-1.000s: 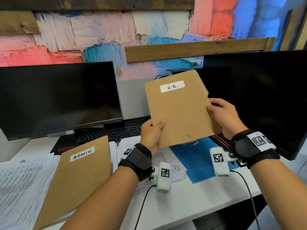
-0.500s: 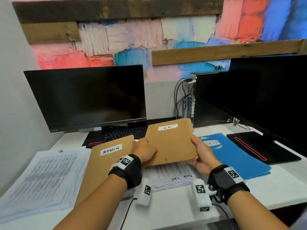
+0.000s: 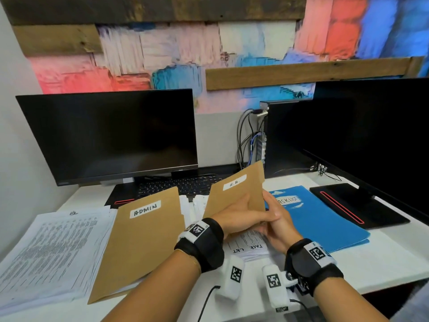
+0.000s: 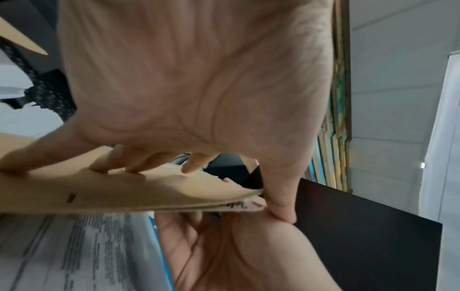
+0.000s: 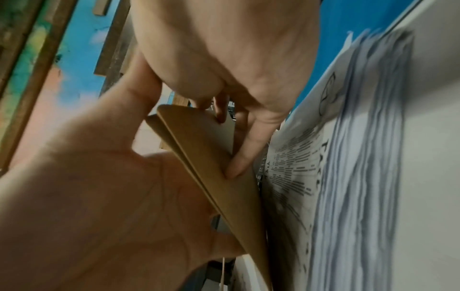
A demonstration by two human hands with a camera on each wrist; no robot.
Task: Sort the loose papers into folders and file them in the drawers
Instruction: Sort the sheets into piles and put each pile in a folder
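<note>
Two hands pinch the H.R. folder point(image 3: 234, 196) at its near corner: left hand point(image 3: 241, 216) above, right hand point(image 3: 277, 225) beneath. Light, floppy card; best gripped by the fold.

Centre frame: brown folder point(image 5: 211, 157), edge-on. Right hand point(image 5: 99, 206) supports it from lower left; left hand point(image 5: 224, 49) pinches it from above. Printed papers point(image 5: 348, 157) at right.

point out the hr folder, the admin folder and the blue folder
hr folder point(image 3: 234, 194), head view, on its brown front below the white label
admin folder point(image 3: 139, 247), head view, middle of its brown cover
blue folder point(image 3: 318, 219), head view, on its bare blue cover below the label
</note>
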